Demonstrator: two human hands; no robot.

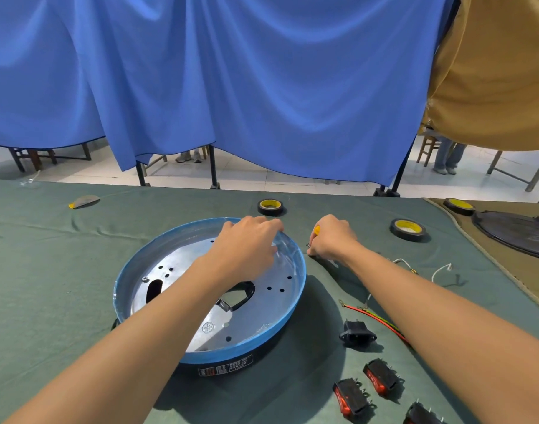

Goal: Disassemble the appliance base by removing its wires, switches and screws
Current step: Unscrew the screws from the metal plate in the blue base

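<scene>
Sitting mid-table, the round base [231, 350] has the left hand [247, 243] holding its far rim. Just right, the right hand [332, 237] grips a yellow screwdriver [316, 230]. Switches [380, 376] lie near right.

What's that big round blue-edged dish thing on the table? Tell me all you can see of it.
The appliance base is a shallow round pan lying open side up on the green cloth. Its rim looks blue, its outer wall black with a printed label, its floor bare silvery metal with small holes, an oval slot, a larger cut-out and one nut. The left hand grips its far rim; the right hand holds a yellow-handled tool just beside it.
</scene>
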